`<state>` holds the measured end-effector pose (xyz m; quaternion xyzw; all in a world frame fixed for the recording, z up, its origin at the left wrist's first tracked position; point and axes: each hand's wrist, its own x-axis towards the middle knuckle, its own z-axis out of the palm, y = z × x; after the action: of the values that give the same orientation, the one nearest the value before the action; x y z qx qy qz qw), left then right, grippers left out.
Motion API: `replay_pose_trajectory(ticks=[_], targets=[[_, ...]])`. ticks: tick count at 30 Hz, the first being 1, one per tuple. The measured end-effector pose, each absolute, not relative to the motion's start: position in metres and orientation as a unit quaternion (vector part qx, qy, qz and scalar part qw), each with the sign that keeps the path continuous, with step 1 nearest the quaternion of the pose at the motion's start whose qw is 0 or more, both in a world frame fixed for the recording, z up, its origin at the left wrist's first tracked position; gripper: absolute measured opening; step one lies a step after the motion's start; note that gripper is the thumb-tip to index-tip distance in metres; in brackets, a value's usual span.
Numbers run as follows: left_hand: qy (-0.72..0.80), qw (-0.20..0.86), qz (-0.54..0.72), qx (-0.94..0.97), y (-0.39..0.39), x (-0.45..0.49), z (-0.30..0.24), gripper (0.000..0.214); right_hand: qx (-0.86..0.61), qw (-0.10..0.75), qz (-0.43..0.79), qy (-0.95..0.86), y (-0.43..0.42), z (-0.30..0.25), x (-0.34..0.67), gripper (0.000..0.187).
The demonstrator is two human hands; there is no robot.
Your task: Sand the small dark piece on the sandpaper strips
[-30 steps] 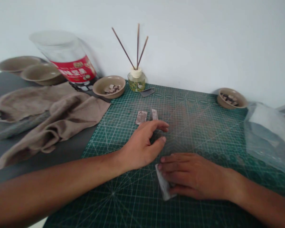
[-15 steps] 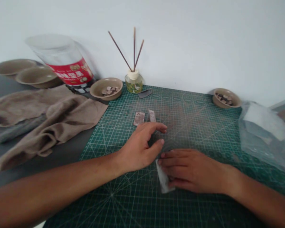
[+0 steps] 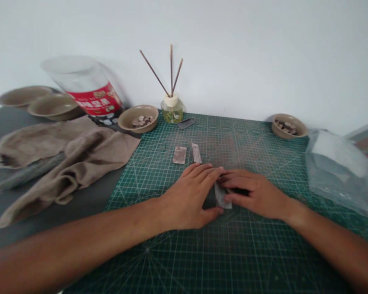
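Both my hands rest together on the green cutting mat (image 3: 257, 253). My right hand (image 3: 254, 194) lies flat with its fingers pressed on a small grey rectangular piece (image 3: 222, 198). My left hand (image 3: 193, 196) lies beside it, fingers stretched and touching the piece's left edge, thumb below it. Two more small grey-brown strips (image 3: 180, 155) (image 3: 196, 152) lie on the mat just beyond my left fingertips.
A brown cloth (image 3: 64, 159) is bunched at the left. Behind stand a clear jar with a red label (image 3: 86, 92), tan bowls (image 3: 138, 118) (image 3: 289, 125) holding small pieces, two empty bowls (image 3: 53, 107), and a reed diffuser (image 3: 171, 109). A clear plastic bag (image 3: 340, 171) lies right.
My right hand slid the grey piece away from me, up the mat. My left hand flattened and closed in against it. The view shifted slightly.
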<state>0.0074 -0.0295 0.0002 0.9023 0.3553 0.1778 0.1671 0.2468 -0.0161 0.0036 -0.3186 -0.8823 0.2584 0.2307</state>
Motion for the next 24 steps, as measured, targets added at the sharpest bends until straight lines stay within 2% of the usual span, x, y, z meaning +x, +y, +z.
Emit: replay_pose_trajectory(ticks=[4,9,12,15,17,20,24], targets=[[0.349,0.168,0.175,0.905,-0.029,0.009,0.002,0.09,-0.421,0.349,0.378,-0.747,-0.013,0.004,0.247,0.018],[0.352,0.226,0.229,0.879,-0.028,0.01,0.006,0.078,-0.437,0.458,0.467,-0.617,-0.004,0.0,0.25,0.021],[0.345,0.404,0.335,0.778,-0.026,0.008,0.008,0.07,-0.44,0.518,0.519,-0.519,0.001,-0.002,0.25,0.024],[0.233,0.663,0.46,0.542,-0.021,0.01,0.012,0.048,-0.439,0.553,0.562,-0.431,0.005,-0.001,0.25,0.022],[0.174,0.768,0.478,0.389,-0.019,0.011,0.015,0.04,-0.438,0.556,0.579,-0.404,0.007,0.0,0.25,0.021],[0.159,0.838,0.44,0.281,-0.017,0.012,0.018,0.043,-0.437,0.554,0.586,-0.398,0.008,0.001,0.251,0.021],[0.169,0.856,0.424,0.244,-0.015,0.009,0.018,0.05,-0.433,0.549,0.589,-0.404,0.007,0.001,0.251,0.022]])
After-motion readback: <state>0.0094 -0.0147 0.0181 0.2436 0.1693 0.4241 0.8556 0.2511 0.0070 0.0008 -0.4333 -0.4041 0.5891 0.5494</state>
